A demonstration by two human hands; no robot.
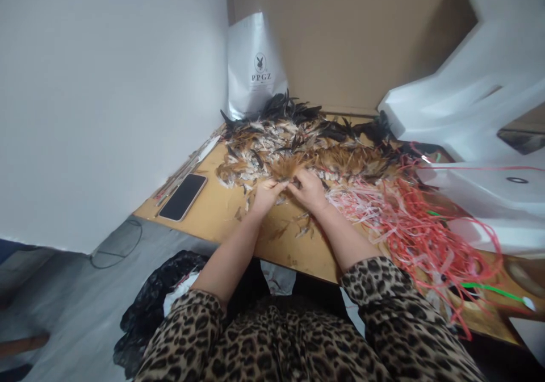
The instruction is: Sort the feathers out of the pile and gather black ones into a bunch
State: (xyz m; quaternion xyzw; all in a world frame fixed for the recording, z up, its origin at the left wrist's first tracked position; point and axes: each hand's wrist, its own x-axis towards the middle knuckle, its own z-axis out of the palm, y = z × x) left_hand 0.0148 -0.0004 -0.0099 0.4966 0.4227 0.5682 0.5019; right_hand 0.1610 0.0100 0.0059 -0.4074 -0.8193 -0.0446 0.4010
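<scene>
Feathers (298,143), brown, black and pale, lie heaped across the far half of the desk (221,223), and we have both hands at the near edge of that heap. Left hand (264,196): fingers drawn together, tips pinched on a small tuft of the feathers right where the two hands meet. Right hand (310,191): fingers curled down into the same spot, touching the left fingertips. Whether it actually grips anything we cannot tell, too small and blurred.

Step in hand, as we judge it: picking a few feathers out of the pile's front edge, both hands working together. A few loose feathers lie on bare desk just below the hands.

Right of the right forearm, a tangle of red and pink strips (409,229) spreads over the desk and touches the feather heap, with a green strip (489,289) near the desk's right end. Phone (183,197) lies at the left edge, well apart from the hands, thin sticks (187,169) just beside it. White bag (255,58) stands in the far corner behind the feathers; white foam blocks (489,87) sit to the right.

Any further move here calls for a light fingertip pinch, we reckon: the feathers are flimsy, slip and scatter, and the strips nearby could snag.
</scene>
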